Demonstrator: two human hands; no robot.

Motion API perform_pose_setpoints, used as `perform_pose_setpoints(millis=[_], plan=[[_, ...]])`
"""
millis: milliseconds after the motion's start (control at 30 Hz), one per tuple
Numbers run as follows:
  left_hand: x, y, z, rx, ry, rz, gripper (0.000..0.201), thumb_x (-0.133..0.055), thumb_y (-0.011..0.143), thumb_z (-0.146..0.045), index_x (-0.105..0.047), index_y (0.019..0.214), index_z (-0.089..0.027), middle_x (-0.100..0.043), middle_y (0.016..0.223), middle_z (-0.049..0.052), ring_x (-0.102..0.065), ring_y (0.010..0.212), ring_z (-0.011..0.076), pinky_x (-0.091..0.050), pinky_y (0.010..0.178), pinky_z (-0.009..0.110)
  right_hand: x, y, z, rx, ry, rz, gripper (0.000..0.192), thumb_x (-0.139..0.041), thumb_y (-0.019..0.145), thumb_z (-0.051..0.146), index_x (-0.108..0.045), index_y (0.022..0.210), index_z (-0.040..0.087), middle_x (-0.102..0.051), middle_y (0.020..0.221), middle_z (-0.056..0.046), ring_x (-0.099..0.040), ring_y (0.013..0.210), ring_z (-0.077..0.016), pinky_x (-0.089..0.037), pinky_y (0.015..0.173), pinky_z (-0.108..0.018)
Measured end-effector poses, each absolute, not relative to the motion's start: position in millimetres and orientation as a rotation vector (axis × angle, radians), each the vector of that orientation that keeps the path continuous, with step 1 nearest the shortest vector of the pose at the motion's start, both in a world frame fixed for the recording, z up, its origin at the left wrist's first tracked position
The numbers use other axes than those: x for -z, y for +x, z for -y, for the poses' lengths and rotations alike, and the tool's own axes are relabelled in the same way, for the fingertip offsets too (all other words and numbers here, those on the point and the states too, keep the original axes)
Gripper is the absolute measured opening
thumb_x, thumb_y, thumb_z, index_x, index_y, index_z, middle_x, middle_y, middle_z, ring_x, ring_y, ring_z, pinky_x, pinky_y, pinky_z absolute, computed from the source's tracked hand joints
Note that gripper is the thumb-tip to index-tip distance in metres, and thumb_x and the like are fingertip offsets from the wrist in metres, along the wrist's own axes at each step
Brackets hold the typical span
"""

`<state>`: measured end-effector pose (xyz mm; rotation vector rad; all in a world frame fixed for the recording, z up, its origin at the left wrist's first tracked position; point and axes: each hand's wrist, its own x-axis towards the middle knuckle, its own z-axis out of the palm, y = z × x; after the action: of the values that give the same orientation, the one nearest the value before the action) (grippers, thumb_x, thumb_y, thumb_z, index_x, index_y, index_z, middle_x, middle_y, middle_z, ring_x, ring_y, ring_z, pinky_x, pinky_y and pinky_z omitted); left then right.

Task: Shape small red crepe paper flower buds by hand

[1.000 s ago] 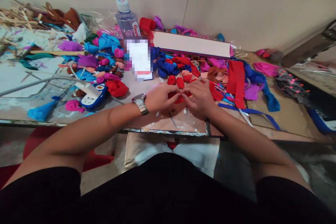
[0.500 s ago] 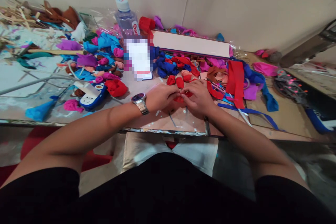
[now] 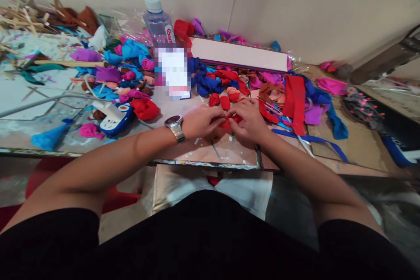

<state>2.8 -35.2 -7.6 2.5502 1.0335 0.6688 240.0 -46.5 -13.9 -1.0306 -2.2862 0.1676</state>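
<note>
Both hands meet over the worktable, pinching a piece of red crepe paper [image 3: 225,123] between them. My left hand [image 3: 202,122], with a metal watch [image 3: 175,127] at the wrist, grips its left side with thumb and fingertips. My right hand [image 3: 248,121] is closed on its right side; the fingers partly hide the paper. Just beyond the fingertips lie small rolled red pieces [image 3: 225,103] and a peach one [image 3: 232,93]. A long red strip [image 3: 295,103] lies to the right of my right hand.
A clear bottle [image 3: 158,24] stands behind a blurred phone [image 3: 173,72]. Crumpled blue paper [image 3: 207,82] and other coloured bits crowd the back. A blue and white power socket [image 3: 116,120] sits left. A long pale box [image 3: 239,54] lies near the wall, a dark wire bundle [image 3: 361,107] far right.
My fingertips have drawn slightly apart, and more of the red paper shows between them. Otherwise the hands stay in the same place.
</note>
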Motion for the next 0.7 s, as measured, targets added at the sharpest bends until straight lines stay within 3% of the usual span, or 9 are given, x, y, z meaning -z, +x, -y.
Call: perform_pose_setpoints(millis=[233, 500, 700], plan=[[5.6, 1.0, 32.3, -0.679, 2.538, -0.969, 0.025, -0.061, 0.097, -0.033, -0.082, 0.106, -0.021, -0.08, 0.084, 0.005, -0.066, 0.069, 0.0175, -0.039, 0.067, 0.031, 16.9, 241.3, 45.5, -0.121, -1.043, 2.275, 0.003, -0.064, 0.094, 0.025, -0.067, 0.092, 0.025, -0.078, 0.092, -0.002, -0.067, 0.098, -0.0252, -0.033, 0.109, -0.051], [1.8, 0.2, 30.8, -0.625, 2.499, -1.019, 0.024, -0.058, 0.094, -0.031, -0.08, 0.094, -0.02, -0.074, 0.071, 0.003, -0.059, 0.059, 0.0147, -0.036, 0.063, 0.03, 16.1, 242.6, 44.7, -0.147, -1.069, 2.263, 0.006, -0.064, 0.093, 0.027, -0.068, 0.089, 0.025, -0.079, 0.091, -0.002, -0.067, 0.098, -0.0261, -0.032, 0.11, -0.052], [0.5, -0.7, 30.0, -0.64, 2.408, -0.928, 0.024, -0.057, 0.093, -0.03, -0.077, 0.086, -0.019, -0.074, 0.072, 0.002, -0.058, 0.06, 0.013, -0.038, 0.064, 0.029, 11.0, 242.3, 47.3, -0.182, -1.037, 2.33, 0.011, -0.063, 0.095, 0.029, -0.073, 0.099, 0.026, -0.082, 0.104, -0.004, -0.068, 0.106, -0.0277, -0.03, 0.113, -0.054]])
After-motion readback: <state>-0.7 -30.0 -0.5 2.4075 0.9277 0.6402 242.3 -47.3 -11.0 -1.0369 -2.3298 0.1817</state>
